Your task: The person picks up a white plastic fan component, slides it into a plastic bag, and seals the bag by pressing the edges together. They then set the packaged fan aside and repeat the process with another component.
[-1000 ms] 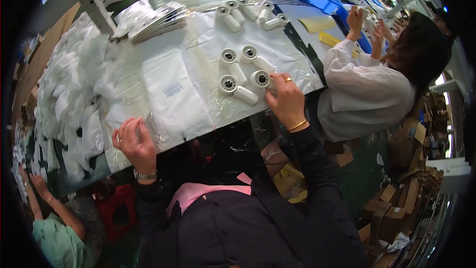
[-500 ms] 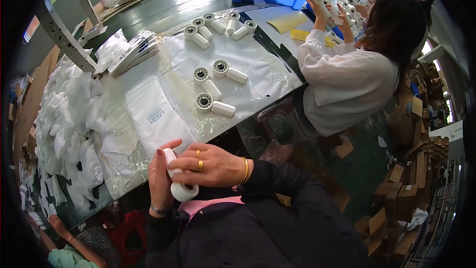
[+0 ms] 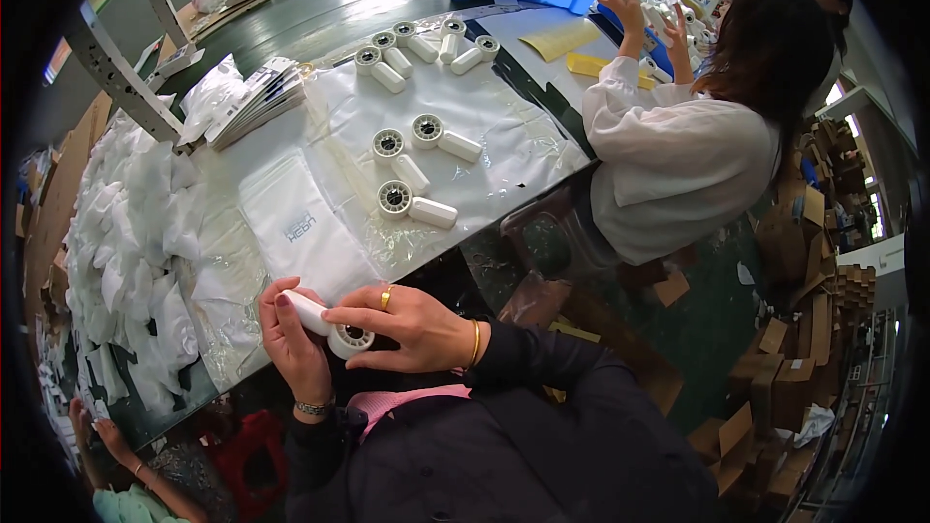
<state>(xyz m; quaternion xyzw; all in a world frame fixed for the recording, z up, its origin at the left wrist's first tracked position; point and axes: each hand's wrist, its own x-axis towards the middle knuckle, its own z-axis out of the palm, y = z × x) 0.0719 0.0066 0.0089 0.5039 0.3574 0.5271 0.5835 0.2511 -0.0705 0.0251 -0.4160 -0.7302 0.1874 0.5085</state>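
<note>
White device (image 3: 308,313) in two hands (image 3: 295,356) (image 3: 418,327), eight on table (image 3: 533,87)

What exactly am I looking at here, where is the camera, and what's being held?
No machine here: a person is working bare-handed. The camera sits on their head, looking down; its wide lens bends straight edges. The left hand holds the handle of a white gadget, and the right hand has its fingers at the round slotted head. On the plastic-covered table lie eight similar gadgets, flat white packaging and, to the left, a crumpled white heap. At right is a co-worker.
</note>
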